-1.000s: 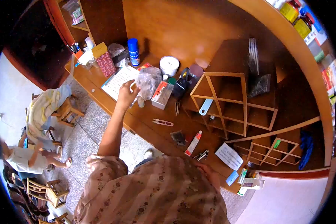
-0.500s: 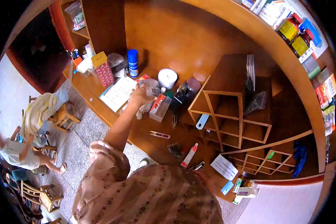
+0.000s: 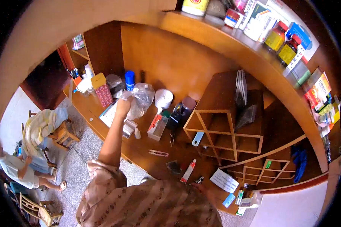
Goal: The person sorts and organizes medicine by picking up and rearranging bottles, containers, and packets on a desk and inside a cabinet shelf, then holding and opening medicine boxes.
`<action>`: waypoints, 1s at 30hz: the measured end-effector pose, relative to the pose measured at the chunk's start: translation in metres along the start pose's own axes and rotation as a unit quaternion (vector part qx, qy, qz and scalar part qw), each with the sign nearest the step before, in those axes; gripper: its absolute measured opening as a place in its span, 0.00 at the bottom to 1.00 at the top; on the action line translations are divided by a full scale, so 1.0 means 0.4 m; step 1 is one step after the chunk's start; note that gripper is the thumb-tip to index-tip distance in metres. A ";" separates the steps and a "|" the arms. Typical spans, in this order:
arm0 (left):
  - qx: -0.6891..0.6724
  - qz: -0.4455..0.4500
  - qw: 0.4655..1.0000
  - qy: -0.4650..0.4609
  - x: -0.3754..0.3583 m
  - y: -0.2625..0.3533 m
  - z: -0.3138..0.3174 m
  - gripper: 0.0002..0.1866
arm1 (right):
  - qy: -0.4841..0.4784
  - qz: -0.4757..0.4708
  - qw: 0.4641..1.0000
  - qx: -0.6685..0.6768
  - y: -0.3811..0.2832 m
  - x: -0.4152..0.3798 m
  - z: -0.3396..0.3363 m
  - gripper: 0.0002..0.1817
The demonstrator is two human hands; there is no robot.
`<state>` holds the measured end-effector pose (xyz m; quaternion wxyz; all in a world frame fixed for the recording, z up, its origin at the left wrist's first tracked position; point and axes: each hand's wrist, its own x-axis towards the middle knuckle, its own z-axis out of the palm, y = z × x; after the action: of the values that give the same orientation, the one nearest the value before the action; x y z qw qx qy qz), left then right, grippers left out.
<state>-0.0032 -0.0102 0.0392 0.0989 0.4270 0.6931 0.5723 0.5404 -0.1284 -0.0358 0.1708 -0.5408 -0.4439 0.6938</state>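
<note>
Head view. Left hand raised over the far left part of the counter, fingers closed around the gathered top of a clear plastic bag. Bag hangs off the counter surface, crumpled, something pale inside; contents too blurred to name. Arm runs from the near patterned sleeve up toward the bag.

Right hand low at the near edge of the counter, mostly hidden behind the person's shoulder; cannot tell whether it is spread or closed.

Below the bag on the counter: a printed paper sheet, a small white bottle, an open box with red lettering. Just right of the bag, a white round tub. Behind the bag, against the back panel, a blue spray can and a red patterned box.

Near side of the counter: small snips, a white tube with red cap, a printed leaflet.

Right half: a wooden pigeonhole rack, a light blue handle leaning in a lower compartment. High shelf at the far right carries jars and boxes.

Far left, on the floor level, another person sits by wooden chairs.
</note>
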 end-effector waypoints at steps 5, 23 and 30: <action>-0.338 -0.152 0.928 0.037 -0.068 0.235 -0.115 0.13 | -0.078 -0.125 0.962 -0.230 -0.062 -0.015 -0.008 0.17; -0.638 -0.346 0.642 -0.248 -0.331 0.622 -0.019 0.15 | -0.255 -0.430 0.865 0.043 -0.625 -0.209 0.220 0.53; -0.656 -0.335 0.620 -0.272 -0.346 0.609 -0.001 0.19 | -0.247 -0.417 0.872 0.072 -0.613 -0.197 0.259 0.52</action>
<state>0.1982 -0.1129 0.2045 0.7213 0.1234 0.1702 0.6600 0.4154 -0.0955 0.2098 0.3676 -0.1029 -0.6043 0.6993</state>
